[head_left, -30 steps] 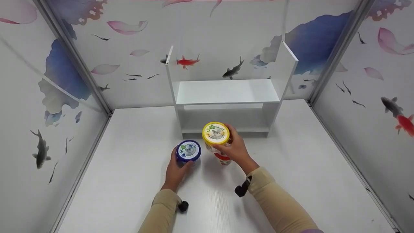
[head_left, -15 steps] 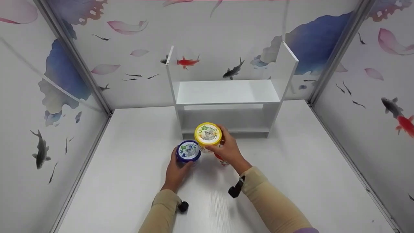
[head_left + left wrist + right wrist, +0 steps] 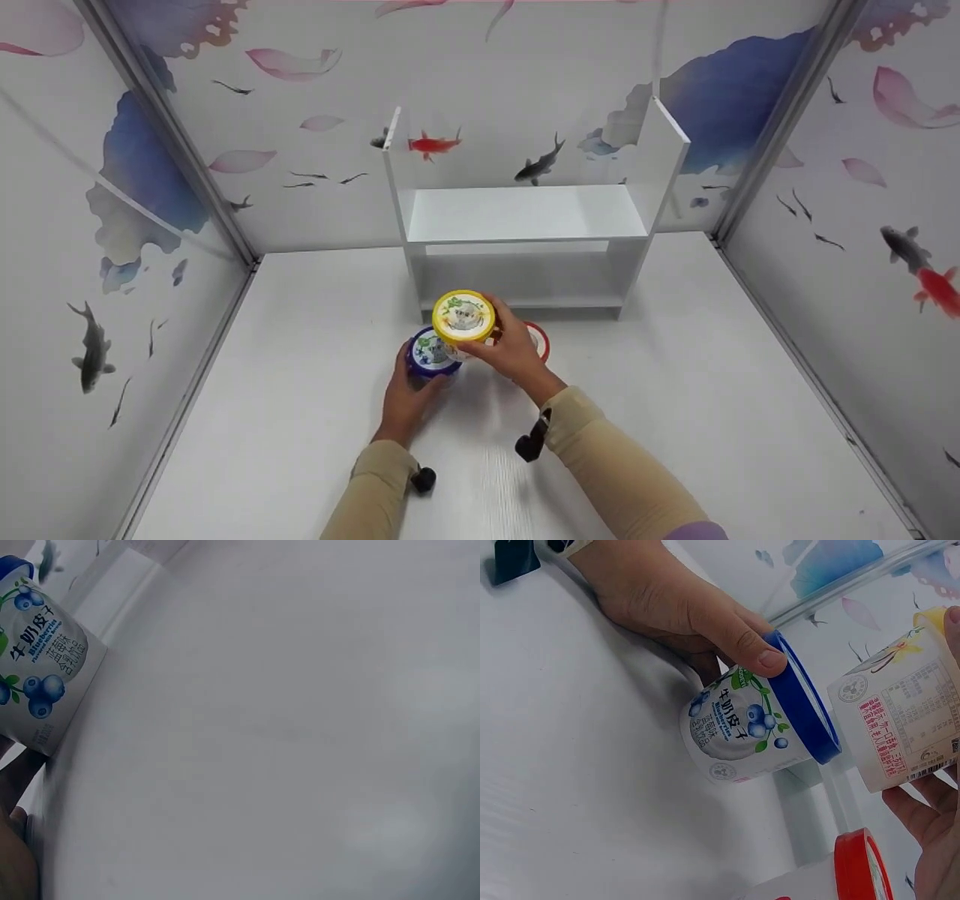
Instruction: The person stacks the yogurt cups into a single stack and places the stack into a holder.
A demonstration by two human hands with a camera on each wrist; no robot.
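My left hand [image 3: 406, 403] grips the blue-lidded blueberry milk tub [image 3: 742, 720], which stands on the white table. Its thumb lies on the lid's edge in the right wrist view. My right hand [image 3: 517, 356] holds a yellow-lidded tub [image 3: 463, 316] by its side, raised above table height. In the head view the yellow tub overlaps the blue lid; the right wrist view shows its base close to that lid. A red-lidded tub [image 3: 859, 866] stands to the right, mostly hidden behind my right hand in the head view.
A white two-level shelf unit [image 3: 529, 214] with tall side panels stands just behind the tubs. White walls [image 3: 315, 90] printed with fish and petals enclose the white table [image 3: 300, 390] on the left, back and right.
My right hand has carried the yellow-lidded tub left, from over the red-lidded tub to over the blue one. More of the red lid shows now. The left hand has stayed put.
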